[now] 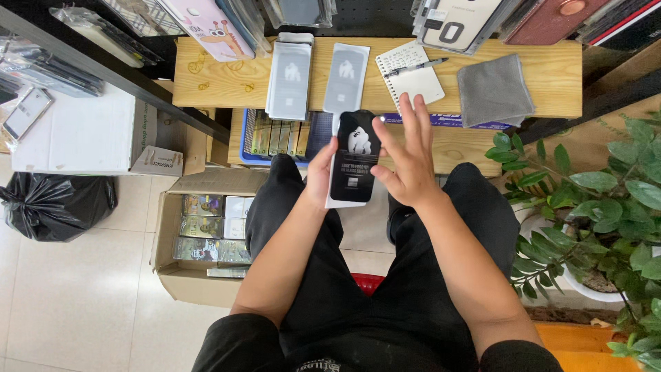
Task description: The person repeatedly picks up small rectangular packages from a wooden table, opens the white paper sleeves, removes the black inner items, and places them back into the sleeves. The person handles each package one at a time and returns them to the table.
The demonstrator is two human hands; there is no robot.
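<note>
My left hand (pixel 321 172) grips the left edge of a flat black packet (pixel 353 162) with a white animal figure printed on it, held upright above my lap. My right hand (pixel 407 155) rests against the packet's right side, fingers spread and pointing up, thumb touching its face. On the wooden table (pixel 206 76) just beyond lie two similar grey packets (pixel 289 76) side by side, the second grey packet (pixel 345 77) closest to the one I hold.
A spiral notepad (pixel 412 77) with a pen and a grey cloth (pixel 494 89) lie on the table. A blue tray of packets (pixel 279 134) sits below. An open cardboard box (pixel 206 238) is at left, a black bag (pixel 55 203) farther left, a potted plant (pixel 599 220) at right.
</note>
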